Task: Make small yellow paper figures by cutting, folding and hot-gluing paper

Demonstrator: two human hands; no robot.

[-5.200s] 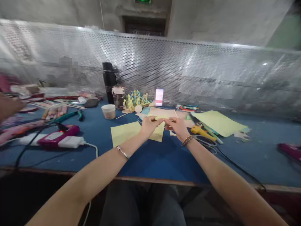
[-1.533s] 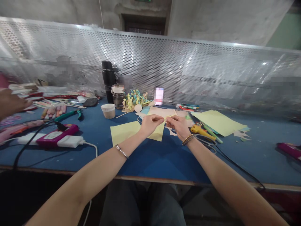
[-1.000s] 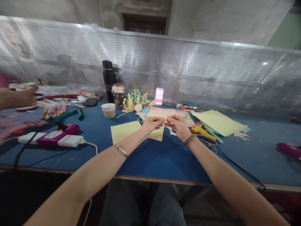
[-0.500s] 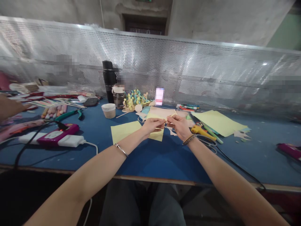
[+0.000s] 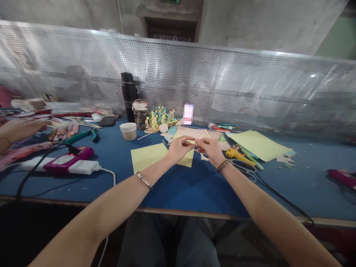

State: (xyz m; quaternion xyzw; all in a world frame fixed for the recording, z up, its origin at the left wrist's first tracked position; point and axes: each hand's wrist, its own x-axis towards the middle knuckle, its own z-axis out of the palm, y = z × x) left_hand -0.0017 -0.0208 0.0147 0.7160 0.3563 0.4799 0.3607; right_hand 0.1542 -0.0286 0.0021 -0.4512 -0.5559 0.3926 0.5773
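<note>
1. A blue workbench [image 5: 178, 194] runs across the view, with a perforated metal screen [image 5: 222, 81] standing behind it.
2. A pale yellow sheet [image 5: 147, 157] lies flat under the hands, its right part reaching past them. A second yellow sheet [image 5: 258, 145] lies well to the right.
3. To the left of the hands, a power strip [image 5: 83, 167] lies on the bench with a pink device [image 5: 65, 162] resting against it. Green-handled pliers [image 5: 80, 136] lie behind them.
4. At the far left, a co-worker's hand [image 5: 22, 129] hangs over a spread of craft supplies, its fingers slightly curled and holding nothing that can be seen.
5. Toward the back stand a black thermos [image 5: 128, 96], a glass jar [image 5: 140, 115] and a paper cup [image 5: 128, 131], beside a cluster of small yellow and blue figures [image 5: 160, 118].
6. Just right of the hands lie a yellow glue gun [image 5: 239, 154] and scissors [image 5: 244, 167].
7. The left hand [image 5: 179, 148] and right hand [image 5: 211, 150] are raised above the yellow sheet, almost meeting at the fingertips.
8. A thin pale strip [image 5: 200, 142] is pinched between the right thumb and forefinger. The left thumb and forefinger are closed at its near end, but whether they grip it cannot be told.
</note>
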